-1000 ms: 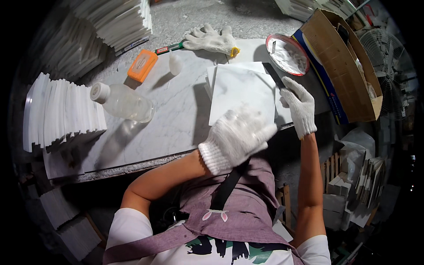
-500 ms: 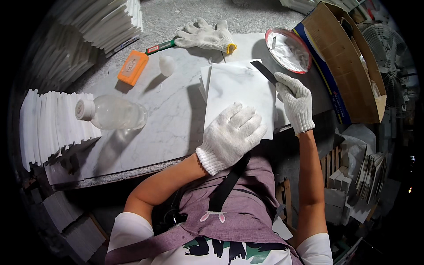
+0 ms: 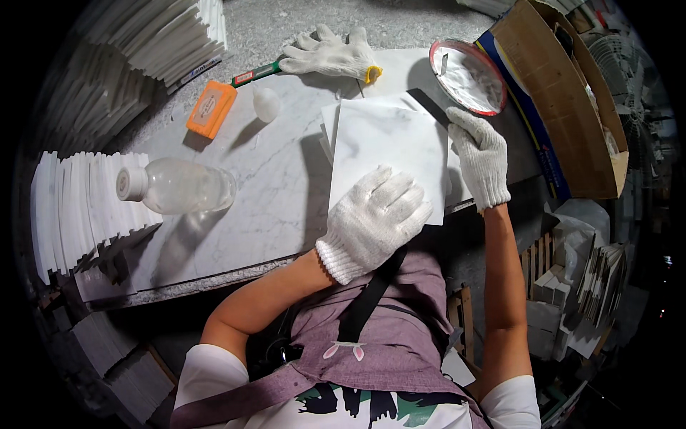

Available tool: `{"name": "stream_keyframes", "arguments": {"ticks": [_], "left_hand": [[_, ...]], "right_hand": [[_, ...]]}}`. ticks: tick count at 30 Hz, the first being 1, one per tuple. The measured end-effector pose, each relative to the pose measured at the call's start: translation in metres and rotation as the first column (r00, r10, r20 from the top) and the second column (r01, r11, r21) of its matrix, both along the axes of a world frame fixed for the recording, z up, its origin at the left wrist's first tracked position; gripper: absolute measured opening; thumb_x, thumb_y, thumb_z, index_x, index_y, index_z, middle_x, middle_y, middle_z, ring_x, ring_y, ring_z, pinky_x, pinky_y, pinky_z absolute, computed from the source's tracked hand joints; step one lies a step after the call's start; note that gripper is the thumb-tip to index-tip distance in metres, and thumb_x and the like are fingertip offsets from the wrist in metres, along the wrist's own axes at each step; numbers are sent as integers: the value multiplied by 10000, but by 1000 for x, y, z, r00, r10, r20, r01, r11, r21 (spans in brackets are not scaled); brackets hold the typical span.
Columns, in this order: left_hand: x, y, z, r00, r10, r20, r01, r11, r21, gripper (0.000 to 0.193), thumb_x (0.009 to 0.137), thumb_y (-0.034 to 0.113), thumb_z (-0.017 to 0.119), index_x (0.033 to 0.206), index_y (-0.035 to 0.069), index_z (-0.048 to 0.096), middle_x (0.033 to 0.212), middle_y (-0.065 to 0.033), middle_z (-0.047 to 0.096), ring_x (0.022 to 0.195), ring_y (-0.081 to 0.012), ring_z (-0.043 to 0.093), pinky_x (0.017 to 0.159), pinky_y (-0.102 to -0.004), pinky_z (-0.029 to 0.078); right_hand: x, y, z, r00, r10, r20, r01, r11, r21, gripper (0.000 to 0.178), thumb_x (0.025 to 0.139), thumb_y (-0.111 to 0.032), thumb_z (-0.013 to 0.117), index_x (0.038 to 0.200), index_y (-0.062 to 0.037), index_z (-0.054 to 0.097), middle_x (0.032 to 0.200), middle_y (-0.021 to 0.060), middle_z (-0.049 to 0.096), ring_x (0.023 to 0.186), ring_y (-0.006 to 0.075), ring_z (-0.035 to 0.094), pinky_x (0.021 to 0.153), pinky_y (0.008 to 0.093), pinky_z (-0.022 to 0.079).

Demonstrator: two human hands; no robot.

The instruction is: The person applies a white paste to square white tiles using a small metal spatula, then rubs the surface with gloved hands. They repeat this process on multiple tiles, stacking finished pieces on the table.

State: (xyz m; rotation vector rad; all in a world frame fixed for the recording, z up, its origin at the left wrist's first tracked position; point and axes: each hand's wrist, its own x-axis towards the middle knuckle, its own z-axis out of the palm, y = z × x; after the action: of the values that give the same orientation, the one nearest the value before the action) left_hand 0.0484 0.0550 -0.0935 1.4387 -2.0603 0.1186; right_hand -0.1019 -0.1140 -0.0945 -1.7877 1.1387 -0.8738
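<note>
My left hand (image 3: 379, 218), in a white knit glove, lies flat with fingers stretched over the near part of a white marble-look tile (image 3: 382, 136). More tiles show from under that tile's far and left edges. My right hand (image 3: 480, 154), gloved the same way, pinches a thin, flat black strip (image 3: 427, 106) between thumb and fingers. The strip points away to the left, close to the tile's far right corner. Whether it touches the tile I cannot tell.
Left of the tiles stand a clear bottle (image 3: 182, 187), an orange box (image 3: 212, 109) and a small translucent bulb (image 3: 266, 105). Beyond lies a spare glove (image 3: 325, 56) over a green-handled tool (image 3: 256, 74). A red-rimmed bowl (image 3: 493, 71), cardboard box (image 3: 564, 107) and tile stacks (image 3: 93, 207) flank the work.
The strip in my right hand has shifted slightly away from me, out past the top tile's far right corner, uncovering that edge. My left hand stays flat on the tile.
</note>
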Motion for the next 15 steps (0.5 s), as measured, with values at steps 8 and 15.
{"name": "stream_keyframes", "arguments": {"ticks": [8,15], "left_hand": [[0,0,-2,1000,5,-8,-5,1000,-17,314,765,256,708,1068,175,704,1135,-23,651,1150,-237,591,1030,-452,456],[-1,-1,1,1000,3,-6,-3,1000,-27,307,766,246,714,1064,172,706,1128,-21,652,1137,-236,593,1021,-449,460]], "right_hand": [[-8,6,2,985,81,-151,-95,992,-89,219,881,-65,675,1092,-54,733,925,109,714,837,192,689,751,284,516],[-7,3,-3,986,90,-137,-110,983,-150,240,914,-37,660,1147,-35,717,942,19,699,719,53,579,659,208,490]]}}
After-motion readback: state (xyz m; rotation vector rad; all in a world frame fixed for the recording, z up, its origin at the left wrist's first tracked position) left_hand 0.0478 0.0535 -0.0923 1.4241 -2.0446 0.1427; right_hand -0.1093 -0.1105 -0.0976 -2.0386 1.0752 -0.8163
